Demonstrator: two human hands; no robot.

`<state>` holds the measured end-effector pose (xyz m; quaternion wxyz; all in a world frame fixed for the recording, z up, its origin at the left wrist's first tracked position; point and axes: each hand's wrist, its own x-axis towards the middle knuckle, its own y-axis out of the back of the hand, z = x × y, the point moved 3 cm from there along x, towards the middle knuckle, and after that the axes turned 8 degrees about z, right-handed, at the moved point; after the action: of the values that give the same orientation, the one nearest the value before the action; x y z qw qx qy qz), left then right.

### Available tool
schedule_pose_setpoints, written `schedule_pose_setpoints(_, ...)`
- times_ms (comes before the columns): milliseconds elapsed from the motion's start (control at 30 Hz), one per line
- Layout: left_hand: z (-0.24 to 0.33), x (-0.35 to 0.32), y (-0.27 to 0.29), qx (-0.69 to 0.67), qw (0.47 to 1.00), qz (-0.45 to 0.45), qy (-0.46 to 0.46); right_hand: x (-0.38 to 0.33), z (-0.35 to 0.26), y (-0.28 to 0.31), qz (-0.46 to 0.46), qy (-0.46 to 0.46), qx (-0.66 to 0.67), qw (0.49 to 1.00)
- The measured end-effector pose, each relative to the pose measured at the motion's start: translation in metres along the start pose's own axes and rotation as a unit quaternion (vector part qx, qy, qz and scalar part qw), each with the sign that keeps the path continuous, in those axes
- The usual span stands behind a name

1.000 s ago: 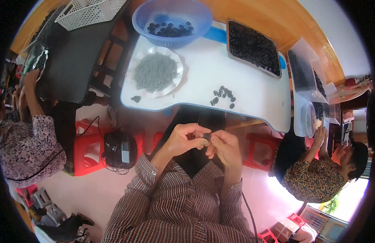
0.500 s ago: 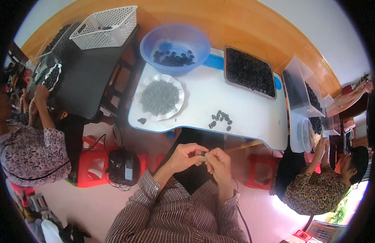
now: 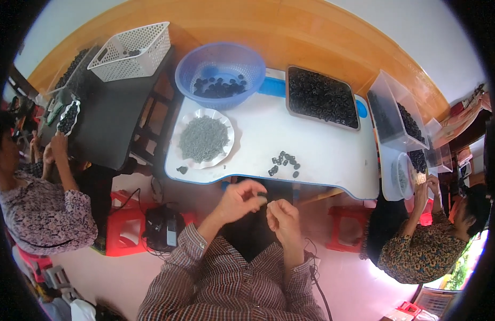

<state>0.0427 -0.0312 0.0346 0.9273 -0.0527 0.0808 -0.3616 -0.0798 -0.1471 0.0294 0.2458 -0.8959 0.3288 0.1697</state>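
Observation:
My left hand (image 3: 240, 199) and my right hand (image 3: 283, 215) are raised close together over my lap, just below the front edge of the white table (image 3: 322, 150). Their fingertips pinch a very small part between them; it is too small to make out. A loose cluster of small black rings (image 3: 284, 162) lies on the table right above my hands. A white paper plate (image 3: 205, 139) piled with small grey pieces sits at the table's left. A blue basket (image 3: 222, 75) holding black rings and a dark tray (image 3: 322, 97) full of black rings stand at the back.
A person in a patterned top sits at the left by a dark table (image 3: 106, 115) bearing a white basket (image 3: 132, 52). Another person sits at the right near clear plastic bins (image 3: 394, 115). Red stools (image 3: 127, 230) and a black device (image 3: 164, 234) stand on the pink floor.
The view has tilted so the table sits lower in the picture. My hands stay together at my lap, fingers working on the small part.

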Motion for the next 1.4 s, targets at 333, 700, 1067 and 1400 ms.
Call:
schedule_pose_setpoints(333, 0.084, 0.133, 0.086, 0.301, 0.888, 0.308, -0.16, 0.003, 0.01, 0.017, 0.044, -0.003, -0.046, 0.998)
schedule_pose_setpoints(700, 0.079, 0.139, 0.077, 0.38, 0.845, 0.329, -0.182, 0.027, -0.003, 0.035, 0.179, 0.181, -0.183, 0.949)
schedule_pose_setpoints(1067, -0.023, 0.026, -0.024, 0.251, 0.937, 0.19, -0.15, 0.058, -0.035, 0.042, 0.304, 0.385, -0.463, 0.738)
schedule_pose_setpoints(1400, -0.048, 0.012, -0.033, 0.231, 0.946, 0.176, -0.141, 0.068, -0.035, 0.034, 0.299, 0.365, -0.534, 0.701)
